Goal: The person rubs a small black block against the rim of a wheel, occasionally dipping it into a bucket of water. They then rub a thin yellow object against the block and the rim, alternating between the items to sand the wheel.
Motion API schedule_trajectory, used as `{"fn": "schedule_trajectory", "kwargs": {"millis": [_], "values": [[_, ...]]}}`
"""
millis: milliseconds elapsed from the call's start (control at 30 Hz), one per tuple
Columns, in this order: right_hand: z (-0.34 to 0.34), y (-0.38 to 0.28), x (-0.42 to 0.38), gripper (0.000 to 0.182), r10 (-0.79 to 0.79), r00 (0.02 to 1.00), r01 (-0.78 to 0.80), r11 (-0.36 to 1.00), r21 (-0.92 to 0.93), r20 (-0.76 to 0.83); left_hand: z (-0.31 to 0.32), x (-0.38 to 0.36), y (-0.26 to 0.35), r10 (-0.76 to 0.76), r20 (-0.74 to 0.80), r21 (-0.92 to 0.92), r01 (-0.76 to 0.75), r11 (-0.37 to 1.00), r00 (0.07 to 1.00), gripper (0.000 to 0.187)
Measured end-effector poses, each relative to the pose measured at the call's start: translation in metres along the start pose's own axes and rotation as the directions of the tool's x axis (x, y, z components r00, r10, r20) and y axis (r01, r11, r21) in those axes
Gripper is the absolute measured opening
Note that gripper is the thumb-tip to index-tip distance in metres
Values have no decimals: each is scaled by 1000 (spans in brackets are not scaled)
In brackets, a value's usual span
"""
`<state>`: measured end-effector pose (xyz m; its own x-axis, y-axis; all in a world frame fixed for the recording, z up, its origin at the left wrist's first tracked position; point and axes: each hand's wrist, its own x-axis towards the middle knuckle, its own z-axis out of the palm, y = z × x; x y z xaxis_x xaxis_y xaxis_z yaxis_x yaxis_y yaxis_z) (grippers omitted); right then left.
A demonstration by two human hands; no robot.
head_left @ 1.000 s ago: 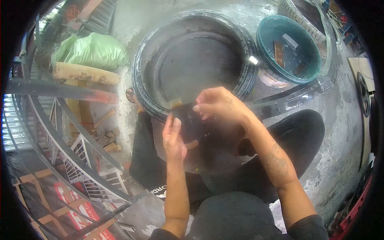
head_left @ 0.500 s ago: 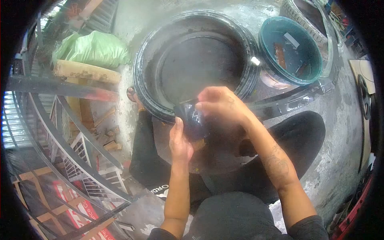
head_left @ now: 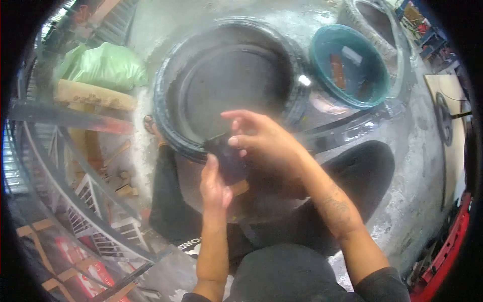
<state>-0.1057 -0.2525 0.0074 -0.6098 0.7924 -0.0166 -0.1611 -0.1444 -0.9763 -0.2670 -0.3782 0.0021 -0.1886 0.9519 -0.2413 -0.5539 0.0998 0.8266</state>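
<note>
A left hand (head_left: 216,187) is grasping a dark piece (head_left: 229,162) beside the round tub's near rim (head_left: 185,147), apparently steadying it for the right hand (head_left: 261,140), whose hold is remaining unclear.

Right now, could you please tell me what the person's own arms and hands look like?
Both the left hand and the right hand are bare, without gloves. Short black sleeves, the right sleeve showing more, leave the forearms uncovered. The right forearm bears dark, tattoo-like linework, too blurred to read.
</note>
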Motion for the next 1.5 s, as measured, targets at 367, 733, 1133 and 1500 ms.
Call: {"fn": "schedule_trajectory", "kwargs": {"millis": [367,733,1133,1500], "values": [[-67,-13,14,36,-281,887,-76,694,-716,-366,-83,13,-16,-44,124,300,5,954,991,47],[-224,27,44,25,-175,972,-147,72,-986,-158,-69,-6,-23,-70,475,577,-251,777,877,63],[-194,19,46,29,-189,941,-266,89,-960,-279,-24,19,-91,-36,529,777,-467,423,848,92],[1,-39,134,24,575,782,49,332,-942,243,-31,23,-94,74,541,722,-508,470,838,87]]}}
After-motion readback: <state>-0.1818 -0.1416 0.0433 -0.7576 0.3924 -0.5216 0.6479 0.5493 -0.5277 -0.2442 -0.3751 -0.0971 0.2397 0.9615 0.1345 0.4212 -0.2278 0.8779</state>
